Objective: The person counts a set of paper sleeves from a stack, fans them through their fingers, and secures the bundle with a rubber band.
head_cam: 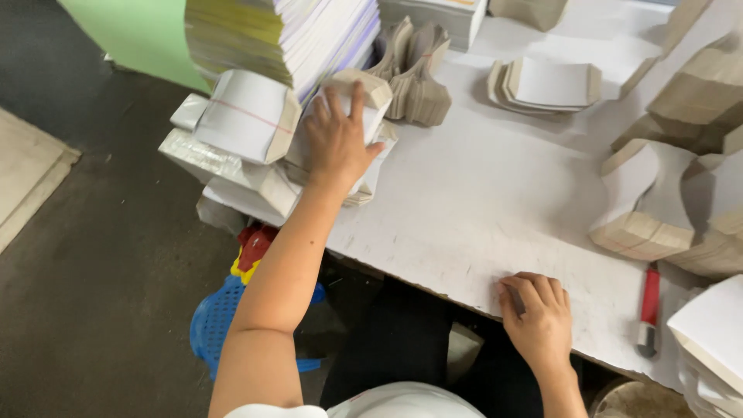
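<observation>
My left hand (337, 143) reaches out to the table's left corner and lies flat, fingers spread, on a bundle of white folded card pieces (370, 104). That bundle sits on a heap of similar banded bundles (244, 116) stacked at the corner. My right hand (538, 313) rests at the near edge of the white table (480, 209), fingers curled around a small dark object (517, 300) that is mostly hidden.
A tall stack of printed sheets (279, 35) stands behind the bundles. Curved card stacks (642, 220) crowd the right side, and nested card trays (546, 85) lie at the back. A red-handled tool (648, 310) lies at right. A blue basket (220, 317) sits on the floor.
</observation>
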